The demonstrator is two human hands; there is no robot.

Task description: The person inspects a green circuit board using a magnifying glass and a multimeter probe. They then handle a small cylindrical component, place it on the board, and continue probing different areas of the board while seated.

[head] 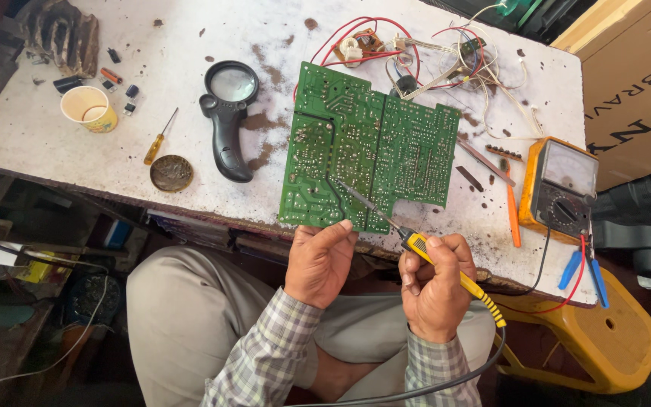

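On the left part of the white, stained workbench (62,162) stands a paper cup (90,108), and near it lie some small dark parts. A little to the right lies a small screwdriver with a yellow handle (160,139), and below it a round tin (171,172) with brown paste inside. Next comes a black magnifying glass (229,117), lying flat and not in use.

In the middle is the green circuit board (367,151), with its solder side up. Its near edge hangs over the edge of the bench. The left hand (319,260) holds this near edge, with the thumb on top of the board and the other fingers closed under it, so the board is kept steady. The right hand (435,283) is closed firmly around the yellow handle of a soldering iron (416,245), like around a pen. The metal tip of the iron points up and to the left and rests on the board, or just above it, near the lower middle; I cannot tell if it really touches a joint.

I judge that the work on the solder joints is in progress, not finished: the iron is at the board. No solder wire is seen in either hand. Red and white wires (446,60) behind the board run to small parts.

On the right stands an orange analog multimeter (559,188), with its probes lying beside it, untouched.
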